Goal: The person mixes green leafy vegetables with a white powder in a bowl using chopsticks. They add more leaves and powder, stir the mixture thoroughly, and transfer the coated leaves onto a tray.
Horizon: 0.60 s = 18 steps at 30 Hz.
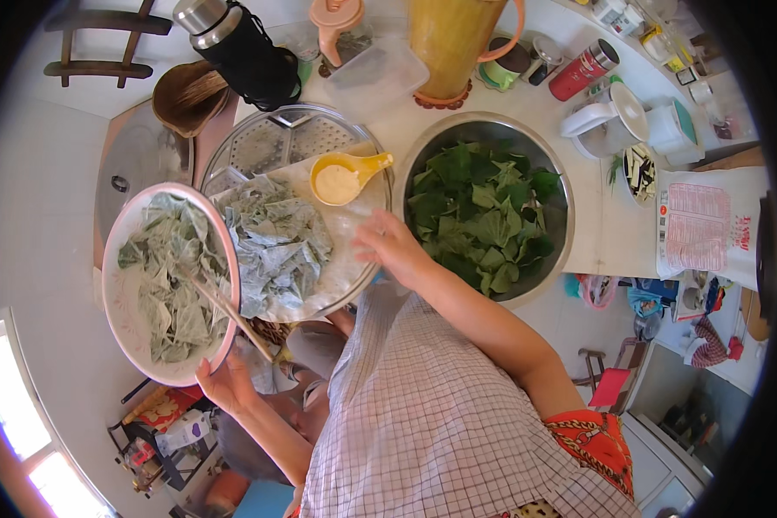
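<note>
My left hand grips the near rim of a white enamel basin with a pink edge, held tilted at the left. Inside it lie flour-dusted green leaves and a pair of wooden chopsticks. My right hand, slightly blurred, hovers over the right side of a round metal steamer tray. Its fingers are apart and hold nothing. On the cloth lining the tray sit a heap of floured leaves and a yellow scoop of flour.
A steel bowl of fresh green leaves stands right of the tray. Behind are a black-sleeved flask, a clear plastic container and a yellow pitcher. A lidded wok is at the left. Another person is below the counter.
</note>
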Available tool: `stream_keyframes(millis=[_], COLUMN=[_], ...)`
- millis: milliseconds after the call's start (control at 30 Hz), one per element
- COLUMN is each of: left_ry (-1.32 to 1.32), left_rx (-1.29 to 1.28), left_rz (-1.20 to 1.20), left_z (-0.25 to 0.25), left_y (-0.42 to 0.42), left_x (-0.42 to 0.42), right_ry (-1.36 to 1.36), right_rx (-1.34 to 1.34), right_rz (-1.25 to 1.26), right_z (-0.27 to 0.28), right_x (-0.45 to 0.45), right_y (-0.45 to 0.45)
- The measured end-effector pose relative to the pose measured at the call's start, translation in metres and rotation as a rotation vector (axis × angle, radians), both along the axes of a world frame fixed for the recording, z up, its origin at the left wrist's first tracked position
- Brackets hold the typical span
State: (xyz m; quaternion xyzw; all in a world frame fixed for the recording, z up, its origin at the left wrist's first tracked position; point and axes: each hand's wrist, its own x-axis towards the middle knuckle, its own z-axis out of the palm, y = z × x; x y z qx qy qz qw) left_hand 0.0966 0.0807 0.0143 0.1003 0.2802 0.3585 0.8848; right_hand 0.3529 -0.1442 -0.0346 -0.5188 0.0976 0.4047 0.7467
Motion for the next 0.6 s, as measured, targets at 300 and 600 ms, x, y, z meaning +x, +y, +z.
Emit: stream_keyframes(millis=[300, 600], left_ry=[0.03, 0.03], left_rx=[0.006, 0.003], left_rz=[0.063, -0.109], left_z=[-0.009, 0.0], left_y=[0.034, 0.034], left_x=[0.001, 0.018], right_ry=[-0.299, -0.412], right_rx=[-0.205, -0.414], right_rz=[-0.588, -0.602], right_z=[-0.109, -0.092], right_x=[0.068, 0.07], right_y=[0.073, 0.086])
